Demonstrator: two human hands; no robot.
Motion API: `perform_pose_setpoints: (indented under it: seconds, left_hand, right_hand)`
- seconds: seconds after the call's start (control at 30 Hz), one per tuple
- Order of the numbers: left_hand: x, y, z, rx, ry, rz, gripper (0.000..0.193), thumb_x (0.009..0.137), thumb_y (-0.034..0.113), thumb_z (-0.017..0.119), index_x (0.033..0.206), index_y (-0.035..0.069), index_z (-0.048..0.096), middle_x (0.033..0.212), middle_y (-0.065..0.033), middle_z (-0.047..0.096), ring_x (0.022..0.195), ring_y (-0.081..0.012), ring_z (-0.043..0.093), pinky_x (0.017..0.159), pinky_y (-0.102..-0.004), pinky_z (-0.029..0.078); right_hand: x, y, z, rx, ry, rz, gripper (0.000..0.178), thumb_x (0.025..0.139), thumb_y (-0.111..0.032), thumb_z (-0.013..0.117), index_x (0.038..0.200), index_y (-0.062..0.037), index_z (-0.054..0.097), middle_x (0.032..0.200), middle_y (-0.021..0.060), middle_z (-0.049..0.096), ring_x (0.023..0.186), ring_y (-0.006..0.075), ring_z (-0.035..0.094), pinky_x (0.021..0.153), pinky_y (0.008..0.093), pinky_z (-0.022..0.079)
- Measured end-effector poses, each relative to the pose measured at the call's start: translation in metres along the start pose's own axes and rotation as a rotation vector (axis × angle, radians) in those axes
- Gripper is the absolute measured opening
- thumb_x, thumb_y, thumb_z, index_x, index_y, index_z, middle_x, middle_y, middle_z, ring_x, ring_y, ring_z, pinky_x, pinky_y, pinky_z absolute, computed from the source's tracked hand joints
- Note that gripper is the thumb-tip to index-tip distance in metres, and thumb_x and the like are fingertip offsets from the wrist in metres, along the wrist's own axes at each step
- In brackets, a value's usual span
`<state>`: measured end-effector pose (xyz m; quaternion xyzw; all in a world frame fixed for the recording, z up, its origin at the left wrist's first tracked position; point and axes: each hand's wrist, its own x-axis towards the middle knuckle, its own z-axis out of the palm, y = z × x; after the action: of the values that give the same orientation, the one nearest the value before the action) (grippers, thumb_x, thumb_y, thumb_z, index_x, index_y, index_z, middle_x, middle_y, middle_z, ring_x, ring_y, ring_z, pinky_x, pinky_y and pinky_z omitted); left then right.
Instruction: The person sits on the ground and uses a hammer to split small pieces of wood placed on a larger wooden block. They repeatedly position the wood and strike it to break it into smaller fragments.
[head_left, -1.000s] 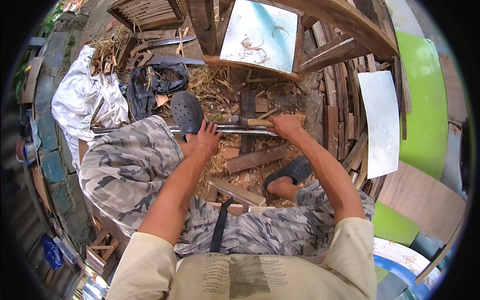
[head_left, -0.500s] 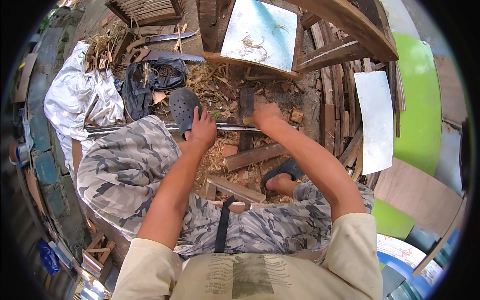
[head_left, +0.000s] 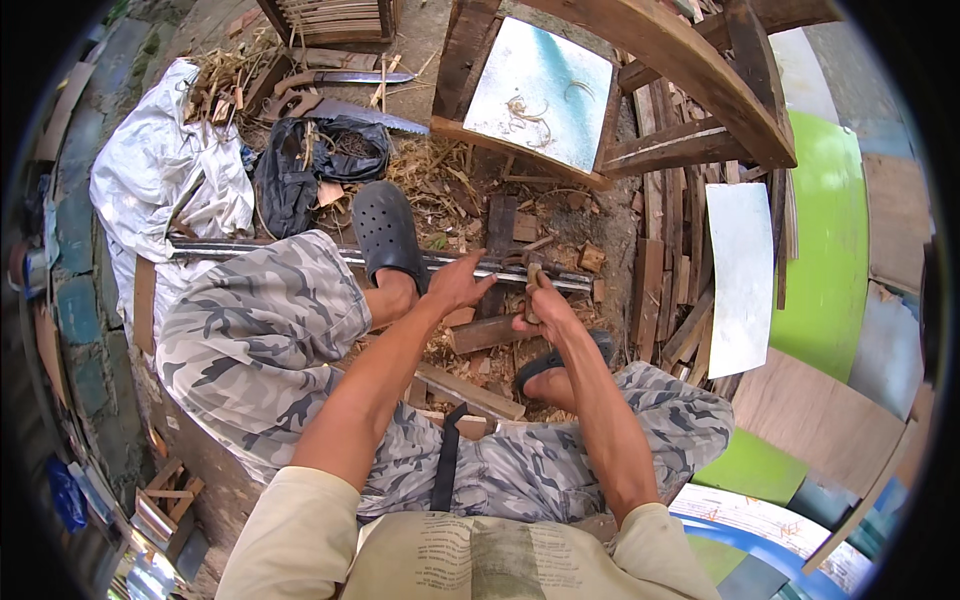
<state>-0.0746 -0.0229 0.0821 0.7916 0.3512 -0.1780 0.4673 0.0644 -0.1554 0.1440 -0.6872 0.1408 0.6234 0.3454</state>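
Note:
A long narrow strip [head_left: 560,281] with dark and white bands lies across the ground in front of me. The dark clog [head_left: 385,236] on my left foot rests over it. My left hand [head_left: 460,284] is at the strip's near edge, right of the clog, its fingers stretched along it and holding nothing I can see. Just right of that, my right hand [head_left: 546,306] is closed round a wooden-handled tool [head_left: 534,278], held upright near the strip's right end. The tool's working end is too small to make out.
Two handsaws [head_left: 350,112] lie at the far left beside a black plastic bag [head_left: 345,150] and a white sack [head_left: 160,160]. Ahead stands a wooden frame chair [head_left: 690,60] with a pale seat panel [head_left: 545,90]. Boards and a white sheet [head_left: 740,280] are on the right; wood scraps lie between my feet.
My right hand has pulled back toward me and turned the tool upright. My left hand has slid right along the strip, off the clog. The view has shifted slightly.

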Motion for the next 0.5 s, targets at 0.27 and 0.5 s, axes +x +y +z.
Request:
perform_pose_setpoints:
  seconds: [0.27, 0.5]
  left_hand:
    - [0.026, -0.003, 0.021, -0.374, 0.035, -0.185, 0.062, 0.094, 0.038, 0.054, 0.143, 0.002, 0.042, 0.113, -0.0259, 0.065, 0.105, -0.0354, 0.065, 0.091, -0.0415, 0.047]
    - [0.041, -0.022, 0.032, -0.237, -0.01, -0.083, 0.049, 0.091, 0.028, 0.059, 0.133, 0.002, 0.055, 0.108, -0.0227, 0.068, 0.101, -0.0338, 0.066, 0.086, -0.0398, 0.05]
  right_hand:
    - [-0.003, -0.016, -0.001, -0.154, -0.225, -0.089, 0.073, 0.096, -0.037, 0.052, 0.155, -0.0155, 0.014, 0.097, 0.0175, 0.061, 0.066, 0.0212, 0.064, 0.059, 0.0312, 0.055]
    - [-0.009, -0.016, 0.003, -0.631, -0.195, -0.586, 0.08, 0.084, -0.045, 0.071, 0.146, -0.0074, 0.037, 0.104, 0.0104, 0.067, 0.096, 0.0219, 0.063, 0.085, 0.0359, 0.047]
